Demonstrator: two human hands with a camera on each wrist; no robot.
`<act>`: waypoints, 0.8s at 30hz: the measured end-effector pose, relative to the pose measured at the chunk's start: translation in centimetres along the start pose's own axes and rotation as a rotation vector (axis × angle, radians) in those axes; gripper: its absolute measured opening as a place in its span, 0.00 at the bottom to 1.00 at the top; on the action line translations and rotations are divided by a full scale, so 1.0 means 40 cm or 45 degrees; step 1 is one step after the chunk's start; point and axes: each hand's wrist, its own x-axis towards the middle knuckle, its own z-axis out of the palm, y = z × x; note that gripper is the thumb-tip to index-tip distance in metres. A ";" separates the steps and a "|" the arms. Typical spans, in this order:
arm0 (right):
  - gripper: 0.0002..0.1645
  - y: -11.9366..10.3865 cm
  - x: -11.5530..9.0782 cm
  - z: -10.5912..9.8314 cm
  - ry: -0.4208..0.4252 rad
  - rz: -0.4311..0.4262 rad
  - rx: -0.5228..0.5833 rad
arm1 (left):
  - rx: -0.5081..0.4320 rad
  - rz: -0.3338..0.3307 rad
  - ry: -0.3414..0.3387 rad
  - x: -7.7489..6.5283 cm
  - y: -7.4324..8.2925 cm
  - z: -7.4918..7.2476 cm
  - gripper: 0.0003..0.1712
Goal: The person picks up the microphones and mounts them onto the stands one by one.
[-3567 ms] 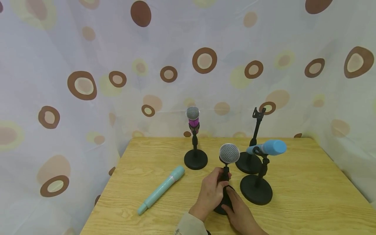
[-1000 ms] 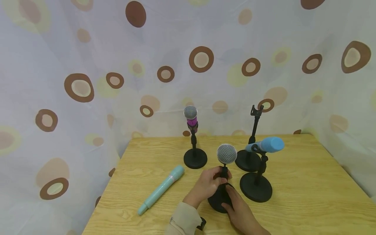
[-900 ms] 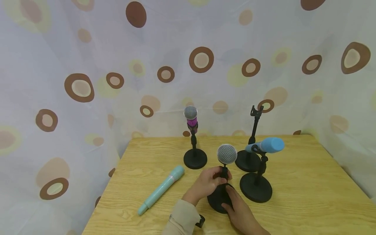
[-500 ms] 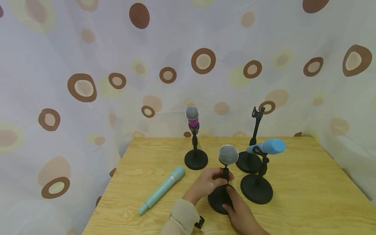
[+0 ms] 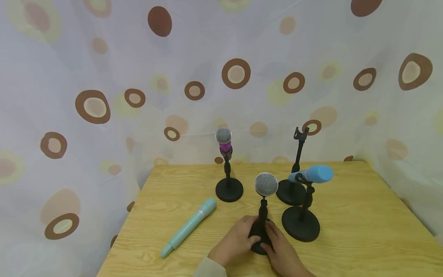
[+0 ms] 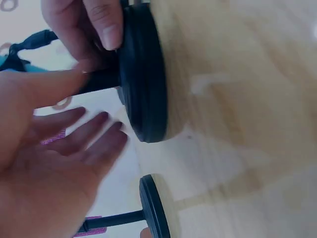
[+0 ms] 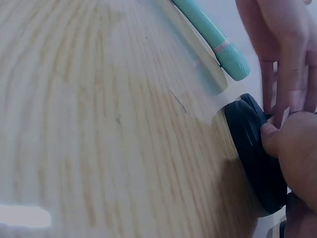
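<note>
A black desk microphone stand [image 5: 263, 215] stands upright at the front of the table, carrying a microphone with a silver mesh head [image 5: 266, 184]. My right hand [image 5: 283, 254] grips its round base from the right, thumb on the upper face of the base [image 7: 255, 153]. On the other side, my left hand [image 5: 235, 240] is low beside the post. In the left wrist view its fingers [image 6: 89, 134] are spread and blurred, with the thumb along the post. The microphone's body is hidden behind its mesh head.
A teal microphone [image 5: 188, 227] lies on the wooden table [image 5: 349, 215] at left. Behind stands a purple microphone [image 5: 225, 147] on its stand. To the right are a blue microphone [image 5: 313, 175] on a stand and a stand with a bare clip [image 5: 299, 152]. A patterned curtain hangs behind.
My left hand has left the upper post and come down beside the base. The right hand stays at the base, and the stand now looks more upright.
</note>
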 end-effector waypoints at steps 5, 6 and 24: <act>0.33 -0.013 -0.022 -0.008 0.002 -0.084 -0.190 | 0.274 0.007 -0.072 -0.024 -0.003 0.024 0.39; 0.33 -0.016 -0.026 -0.010 -0.001 -0.092 -0.207 | 0.336 0.029 -0.061 -0.026 -0.003 0.030 0.40; 0.31 -0.040 -0.043 -0.018 0.005 -0.097 -0.263 | 0.733 0.224 0.169 -0.029 0.011 0.068 0.32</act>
